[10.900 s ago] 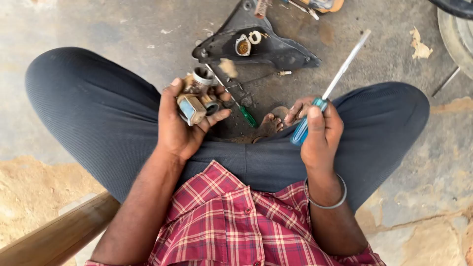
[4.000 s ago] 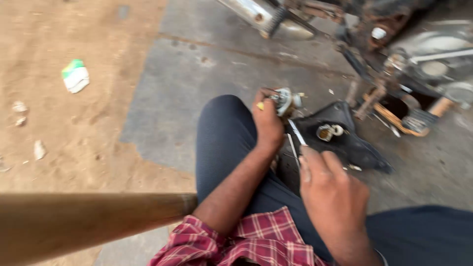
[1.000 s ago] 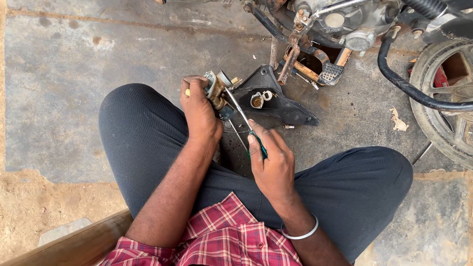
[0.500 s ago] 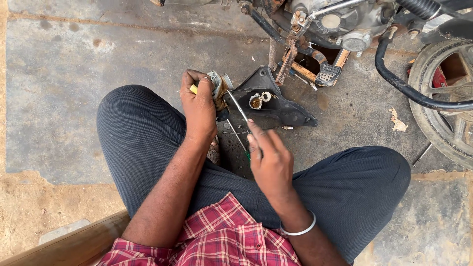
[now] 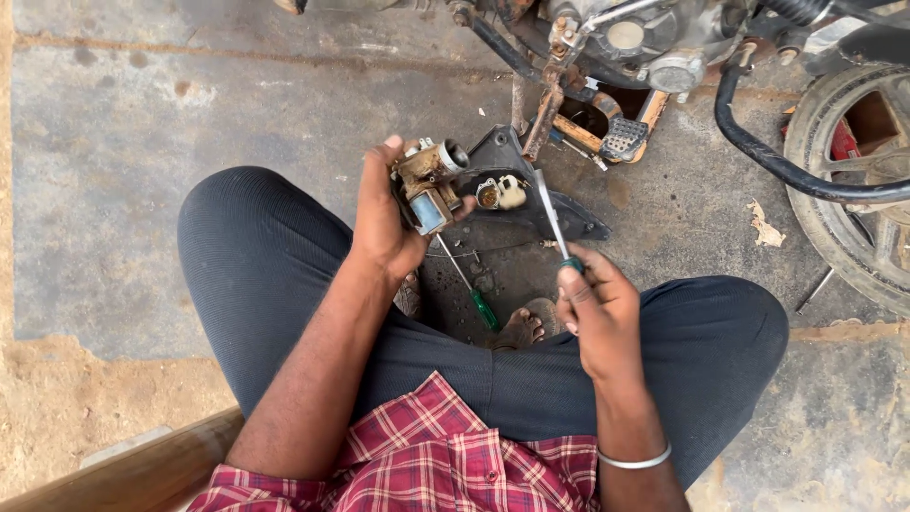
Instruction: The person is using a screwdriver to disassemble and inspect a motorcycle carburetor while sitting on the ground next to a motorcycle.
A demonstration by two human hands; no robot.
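Note:
My left hand [image 5: 389, 223] grips a small dirty metal carburetor [image 5: 428, 182] with brass parts, held above my left knee. My right hand [image 5: 599, 313] holds a screwdriver [image 5: 552, 216] by its handle, the shaft pointing up and away from the carburetor. Between the hands, on the ground, lies a second screwdriver with a green handle [image 5: 472, 291]. Just beyond it rests a black plastic panel [image 5: 531, 190] carrying two small round parts [image 5: 500, 193].
I sit cross-legged on a concrete floor [image 5: 190, 142]. A motorcycle engine and footpeg [image 5: 621, 137] stand ahead, with a black hose [image 5: 768, 161] and a wheel [image 5: 853, 199] at the right. A wooden plank [image 5: 114, 474] lies at lower left beside sandy ground.
My right hand has drawn the screwdriver away from the carburetor, to the right. My left hand has turned the carburetor so its face shows.

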